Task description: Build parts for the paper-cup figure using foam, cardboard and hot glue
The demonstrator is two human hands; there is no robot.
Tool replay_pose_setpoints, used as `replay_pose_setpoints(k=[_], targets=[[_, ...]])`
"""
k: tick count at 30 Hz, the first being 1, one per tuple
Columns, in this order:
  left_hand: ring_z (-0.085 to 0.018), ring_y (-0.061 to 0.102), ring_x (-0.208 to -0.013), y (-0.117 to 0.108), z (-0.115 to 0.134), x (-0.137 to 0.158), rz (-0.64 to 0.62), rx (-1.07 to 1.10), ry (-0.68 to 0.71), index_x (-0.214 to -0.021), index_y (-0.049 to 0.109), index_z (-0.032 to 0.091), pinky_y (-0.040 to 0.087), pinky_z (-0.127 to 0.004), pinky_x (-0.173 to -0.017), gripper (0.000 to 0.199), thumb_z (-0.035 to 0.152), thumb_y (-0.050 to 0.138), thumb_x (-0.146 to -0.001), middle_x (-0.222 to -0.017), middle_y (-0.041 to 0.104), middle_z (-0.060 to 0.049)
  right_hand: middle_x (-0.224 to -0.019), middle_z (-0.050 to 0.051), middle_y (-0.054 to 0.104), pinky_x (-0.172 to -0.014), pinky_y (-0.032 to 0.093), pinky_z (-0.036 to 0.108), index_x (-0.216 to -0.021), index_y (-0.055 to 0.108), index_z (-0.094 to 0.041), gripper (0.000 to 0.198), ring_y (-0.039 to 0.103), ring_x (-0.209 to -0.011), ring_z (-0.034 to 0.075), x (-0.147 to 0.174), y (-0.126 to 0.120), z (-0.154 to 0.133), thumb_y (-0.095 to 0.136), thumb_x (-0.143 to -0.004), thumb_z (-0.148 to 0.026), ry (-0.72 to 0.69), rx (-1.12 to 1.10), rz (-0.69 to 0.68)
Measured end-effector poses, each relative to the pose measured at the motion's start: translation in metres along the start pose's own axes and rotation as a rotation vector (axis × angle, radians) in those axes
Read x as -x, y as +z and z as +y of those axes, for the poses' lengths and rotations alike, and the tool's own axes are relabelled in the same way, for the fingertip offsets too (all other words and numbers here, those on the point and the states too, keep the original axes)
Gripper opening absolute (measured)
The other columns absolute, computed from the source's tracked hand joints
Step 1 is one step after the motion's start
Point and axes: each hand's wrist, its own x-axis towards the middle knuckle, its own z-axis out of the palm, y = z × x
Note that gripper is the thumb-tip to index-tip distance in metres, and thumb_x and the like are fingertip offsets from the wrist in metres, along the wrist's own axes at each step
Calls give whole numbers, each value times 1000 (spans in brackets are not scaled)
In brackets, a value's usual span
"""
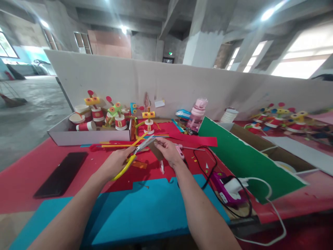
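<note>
My left hand (117, 162) is closed around the yellow-handled scissors (126, 168), whose blades point up and right. Between the fingers of my right hand (168, 150) is a small piece of brown cardboard (155, 149). The blades meet or pass close to the cardboard's upper left edge; whether they are cutting it I cannot tell. Just beyond my right hand lies a pink glue gun (179, 150), partly hidden by the hand. An orange strip (139, 164) rests on the red cloth below the scissors. A paper-cup figure (148, 125) with a yellow head stands behind.
A white box (90, 137) with several cup figures stands at the left, near a black phone (62, 173). Blue board (140, 211) covers the front. To the right are a purple power strip (225, 191), loose cables and a green-sided box (239, 152). A pink bottle (198, 114) stands behind.
</note>
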Motion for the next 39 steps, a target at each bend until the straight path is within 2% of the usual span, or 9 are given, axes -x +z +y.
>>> replay_pose_setpoints(k=[5, 10, 15, 23, 32, 39], targets=[[-23, 65, -82, -1, 2, 0, 11, 2, 12, -127, 47, 21, 38, -25, -62, 41, 39, 37, -93, -99, 69, -11, -92, 1, 72, -74, 47, 29, -95, 69, -22, 27, 63, -82, 18, 0, 1, 1, 66, -75, -39, 5, 0, 26], [-23, 65, -80, -1, 3, 0, 13, -14, 14, -126, 47, 20, 38, -25, -60, 42, 43, 33, -94, -95, 69, -10, -94, 1, 71, -78, 46, 28, -95, 69, -22, 26, 62, -85, 17, 0, 1, -1, 65, -76, -38, -16, 23, 19], [-24, 65, -81, 1, 0, -1, 15, -3, 17, -124, 48, 20, 37, -25, -61, 39, 39, 35, -93, -95, 69, -10, -92, -1, 71, -79, 46, 29, -94, 70, -23, 24, 62, -86, 18, 1, 2, -3, 65, -76, -38, -28, 48, 28], [-19, 62, -65, 0, 2, 1, 2, 29, 4, -118, 53, 20, 31, -23, -55, 33, 33, 39, -91, -82, 68, -7, -93, -1, 71, -79, 46, 29, -95, 70, -24, 24, 63, -85, 17, -1, 0, 2, 65, -76, -37, -20, 25, 26], [-19, 60, -60, -1, 2, 3, -20, 2, -24, -123, 52, 20, 29, -23, -53, 38, 33, 39, -90, -72, 66, -5, -92, -1, 71, -80, 45, 29, -94, 70, -23, 22, 63, -85, 17, 0, -1, -1, 65, -76, -33, -23, 25, 18], [-18, 60, -58, -1, 2, 2, -21, 16, -8, -113, 57, 20, 29, -22, -51, 32, 34, 41, -89, -72, 66, -5, -94, -1, 72, -81, 46, 30, -94, 70, -24, 22, 63, -87, 18, 0, -3, 1, 65, -75, -34, -13, 19, 18]])
